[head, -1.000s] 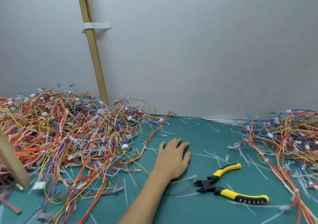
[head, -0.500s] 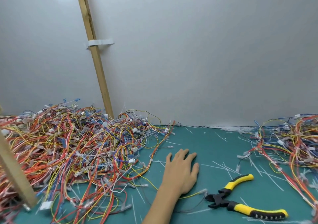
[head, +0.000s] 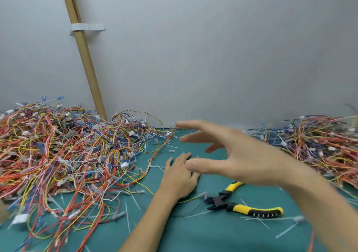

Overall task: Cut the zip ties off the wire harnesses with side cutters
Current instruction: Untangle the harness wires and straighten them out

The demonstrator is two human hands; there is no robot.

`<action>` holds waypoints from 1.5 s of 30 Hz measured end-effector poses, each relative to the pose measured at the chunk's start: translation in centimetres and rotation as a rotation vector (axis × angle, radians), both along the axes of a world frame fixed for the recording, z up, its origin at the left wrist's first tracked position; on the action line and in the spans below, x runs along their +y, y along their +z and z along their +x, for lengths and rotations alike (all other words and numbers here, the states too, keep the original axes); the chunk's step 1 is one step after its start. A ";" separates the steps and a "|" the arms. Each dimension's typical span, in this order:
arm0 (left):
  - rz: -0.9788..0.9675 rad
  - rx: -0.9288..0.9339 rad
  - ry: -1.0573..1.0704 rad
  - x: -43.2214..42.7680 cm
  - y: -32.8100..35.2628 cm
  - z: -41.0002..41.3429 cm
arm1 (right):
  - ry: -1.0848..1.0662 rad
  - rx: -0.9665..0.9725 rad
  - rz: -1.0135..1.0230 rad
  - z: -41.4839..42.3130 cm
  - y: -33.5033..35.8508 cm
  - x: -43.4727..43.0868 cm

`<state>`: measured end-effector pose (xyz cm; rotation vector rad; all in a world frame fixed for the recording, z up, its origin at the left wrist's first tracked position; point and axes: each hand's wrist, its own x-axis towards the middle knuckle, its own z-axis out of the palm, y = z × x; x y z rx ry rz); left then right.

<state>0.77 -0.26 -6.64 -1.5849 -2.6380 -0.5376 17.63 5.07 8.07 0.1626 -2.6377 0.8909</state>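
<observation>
Left hand (head: 179, 176) is lying flat-fingered while right hand (head: 249, 160) is hovering spread-fingered, empty, probably for side cutters (head: 228, 205) at six o'clock.

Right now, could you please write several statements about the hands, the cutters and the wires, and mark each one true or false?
1. The left hand lies flat on the green mat. True.
2. The right hand holds the side cutters. False: it is open in the air, and the side cutters lie on the mat.
3. The wire pile on the left is larger than the wire pile on the right. True.
4. The side cutters have red handles. False: they are yellow and black.
</observation>
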 end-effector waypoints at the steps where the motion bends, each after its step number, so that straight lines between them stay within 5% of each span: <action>1: 0.024 0.005 0.006 0.0 0.0 0.0 | -0.076 -0.071 -0.002 -1.1 -1.5 0.5; 4: 0.107 0.042 0.063 0.1 0.0 -0.2 | -0.366 -0.279 0.099 -5.0 -7.2 2.5; 8: 0.241 -0.144 0.128 -0.2 1.1 -0.8 | -0.580 -0.415 0.202 -6.9 -10.5 3.8; 12: 0.260 -0.253 0.180 -1.2 1.8 -1.4 | -0.604 -0.472 0.359 -6.4 -13.1 3.0; 17: 0.318 -0.072 0.329 -3.1 3.1 -3.1 | -0.565 -0.637 0.356 -6.1 -13.3 3.5; 21: 0.078 -0.045 0.507 -4.8 3.0 -4.8 | -0.563 -0.674 0.360 -6.1 -13.3 3.6; 31: -0.067 -0.194 0.397 -3.9 4.8 -4.6 | -0.547 -0.660 0.354 -6.2 -13.4 3.8; 40: 0.375 -0.233 0.072 -2.1 9.8 -0.2 | -0.549 -0.487 0.150 -6.1 -11.7 4.2; 45: 0.474 -0.217 -0.070 0.1 10.2 4.2 | -0.144 -0.329 -0.294 -4.7 -8.7 3.3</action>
